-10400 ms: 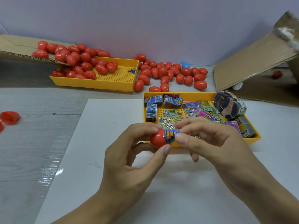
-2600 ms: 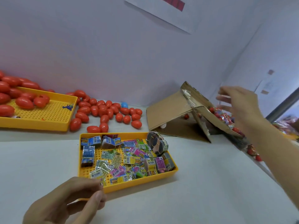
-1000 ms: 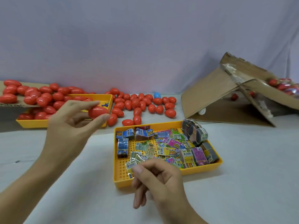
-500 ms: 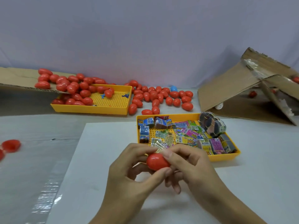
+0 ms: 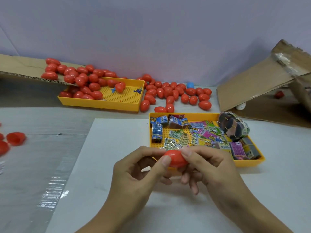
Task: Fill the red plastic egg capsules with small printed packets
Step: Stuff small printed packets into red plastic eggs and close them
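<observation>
The red egg (image 5: 175,158) sits closed between both hands, just in front of the packet tray (image 5: 249,163); the step looks to be pulling it open, best done with a firm twist at the seam; the left hand (image 5: 134,175) pinches one end, the right hand (image 5: 212,167) grips the other, fingers curled beneath.

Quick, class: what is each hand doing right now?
Left hand: grips the red egg.
Right hand: pinches the same egg.
</observation>
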A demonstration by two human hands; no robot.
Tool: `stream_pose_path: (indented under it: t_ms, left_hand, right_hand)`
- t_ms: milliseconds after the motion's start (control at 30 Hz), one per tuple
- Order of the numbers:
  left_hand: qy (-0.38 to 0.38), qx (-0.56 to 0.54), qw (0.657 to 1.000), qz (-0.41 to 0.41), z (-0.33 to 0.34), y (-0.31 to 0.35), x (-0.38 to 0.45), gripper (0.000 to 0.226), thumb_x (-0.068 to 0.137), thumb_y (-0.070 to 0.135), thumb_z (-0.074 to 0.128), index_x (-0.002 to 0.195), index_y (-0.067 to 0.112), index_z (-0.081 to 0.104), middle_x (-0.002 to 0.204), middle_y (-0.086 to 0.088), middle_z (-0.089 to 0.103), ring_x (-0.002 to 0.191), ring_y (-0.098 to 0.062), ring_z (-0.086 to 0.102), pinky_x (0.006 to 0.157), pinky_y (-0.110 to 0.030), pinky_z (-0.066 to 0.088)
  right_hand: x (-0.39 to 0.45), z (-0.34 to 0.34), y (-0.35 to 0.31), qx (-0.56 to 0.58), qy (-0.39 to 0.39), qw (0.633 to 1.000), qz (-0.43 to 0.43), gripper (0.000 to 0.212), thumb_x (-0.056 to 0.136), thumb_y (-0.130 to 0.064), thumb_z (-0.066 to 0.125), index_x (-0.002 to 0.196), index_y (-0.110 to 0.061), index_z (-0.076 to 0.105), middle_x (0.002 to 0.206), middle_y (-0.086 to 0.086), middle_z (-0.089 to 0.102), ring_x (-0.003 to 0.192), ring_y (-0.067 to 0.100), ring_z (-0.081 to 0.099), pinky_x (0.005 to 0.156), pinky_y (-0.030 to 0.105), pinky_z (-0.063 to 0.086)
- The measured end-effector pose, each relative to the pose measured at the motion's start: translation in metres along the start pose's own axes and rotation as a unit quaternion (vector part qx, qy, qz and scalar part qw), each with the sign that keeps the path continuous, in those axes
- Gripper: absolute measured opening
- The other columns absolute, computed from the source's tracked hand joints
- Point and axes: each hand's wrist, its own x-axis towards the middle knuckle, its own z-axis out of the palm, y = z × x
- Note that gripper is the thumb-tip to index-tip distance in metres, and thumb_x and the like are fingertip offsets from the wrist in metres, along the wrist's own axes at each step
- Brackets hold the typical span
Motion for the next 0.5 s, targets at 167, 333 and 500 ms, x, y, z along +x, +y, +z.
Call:
stream_pose_path:
  t_ms: [167,333,500]
  left_hand:
    - [-0.006,-0.015,1.0,-0.015,0.0005,0.0011,-0.0022,0.021,0.077,0.03,0.074,0.093,0.018,0.077,0.07,-0.017,0.069,0.049,-0.029,0.066,0.045,-0.032,0.055]
    - [-0.002,-0.026,0.999,-0.026,0.0004,0.0004,-0.0033,0.021,0.074,0.029,0.075,0.091,0.016,0.076,0.071,-0.019,0.069,0.048,-0.032,0.066,0.044,-0.032,0.054]
    - [-0.016,-0.029,0.999,-0.031,-0.001,0.0013,-0.0037,0.024,0.075,0.029,0.074,0.094,0.015,0.076,0.074,-0.02,0.07,0.052,-0.031,0.067,0.047,-0.033,0.055]
  right_hand:
    - [-0.0001,0.0008,0.0011,0.003,-0.002,1.0,0.001,0.03,0.079,-0.038,0.07,0.082,-0.009,0.077,0.064,0.011,0.066,0.049,0.019,0.062,0.037,0.022,0.042]
    - [-0.0005,0.0009,-0.0005,0.006,-0.003,1.0,0.024,0.028,0.079,-0.039,0.071,0.083,-0.012,0.077,0.061,0.01,0.065,0.044,0.02,0.06,0.035,0.02,0.041]
    - [-0.0031,0.0011,-0.0042,0.016,-0.006,1.0,0.018,0.026,0.076,-0.038,0.07,0.088,-0.016,0.077,0.061,0.016,0.067,0.045,0.024,0.064,0.036,0.023,0.044]
